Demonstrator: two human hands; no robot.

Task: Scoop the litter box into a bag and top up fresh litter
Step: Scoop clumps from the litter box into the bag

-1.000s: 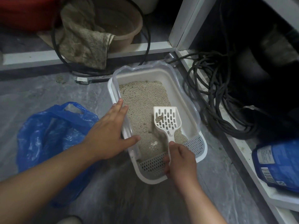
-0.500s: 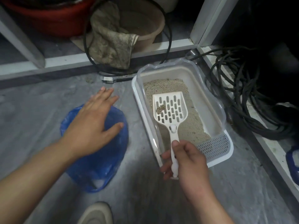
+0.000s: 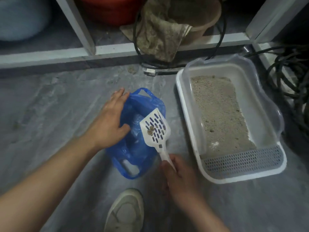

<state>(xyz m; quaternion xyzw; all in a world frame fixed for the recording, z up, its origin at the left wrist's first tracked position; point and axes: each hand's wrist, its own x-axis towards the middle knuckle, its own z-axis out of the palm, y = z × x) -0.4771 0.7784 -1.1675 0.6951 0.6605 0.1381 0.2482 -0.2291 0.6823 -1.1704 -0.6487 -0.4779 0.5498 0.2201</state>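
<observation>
- Head view: grey marbled floor [image 3: 50, 104] is filling most of the shot, with a white shelf frame [image 3: 103, 51] running across the top at 12 o'clock.
- Sitting on that shelf: a red tub [image 3: 110, 12], a tan basin [image 3: 200, 17] with a grubby rag [image 3: 158, 34] hanging over its edge, and a black cable [image 3: 222, 30] looping around it.
- Over at 3 o'clock a pile of dark cables [image 3: 291, 84] is lying just beside the litter box [image 3: 184, 104].
- Litter box is sitting at about 2 to 3 o'clock, white with a clear rim guard, litter [image 3: 217, 111] spread inside and a slotted step at its near end.
- Blue bag [image 3: 133, 148] is sitting dead centre on the floor, just at 9 o'clock of the box.
- Left hand [image 3: 107, 124] is resting on the bag's 9 o'clock edge with fingers pretty straight and the thumb tucking into the opening. Relaxed, not clenching anything as far as I can see.
- Right hand [image 3: 180, 183] is gripping the handle of the white scoop [image 3: 155, 129], fingers curling round it.
- Scoop head is hovering over the bag's mouth, pointing to 11 o'clock, with a small brown clump [image 3: 150, 131] sitting on the slots.
- Pale shoe [image 3: 125, 213] is poking in at 6 o'clock.
</observation>
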